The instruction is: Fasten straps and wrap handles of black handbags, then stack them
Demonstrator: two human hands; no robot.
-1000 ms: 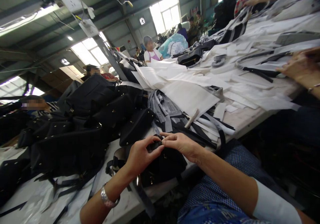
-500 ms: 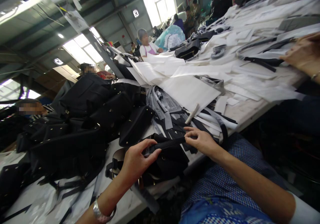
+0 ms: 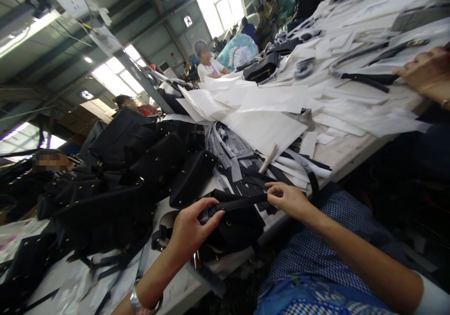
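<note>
A black strap [image 3: 237, 204] is stretched between my two hands, just above a black bag [image 3: 239, 228] that lies at the near edge of the long worktable [image 3: 346, 153]. My left hand [image 3: 190, 228] grips the strap's left end with the fingers curled over it. My right hand [image 3: 288, 200] pinches the strap's right end between thumb and fingers. More loose black straps [image 3: 253, 176] lie just beyond my hands.
A heap of black bags [image 3: 123, 174] fills the table to the left. White sheets [image 3: 267, 127] and cut pieces cover the middle and right. Another person's hand [image 3: 427, 73] rests at the right edge. Other people sit across and further back.
My hands were pinched together on the strap over the bag a second ago. My right hand has since slid rightward along it, so the strap now runs taut between them.
</note>
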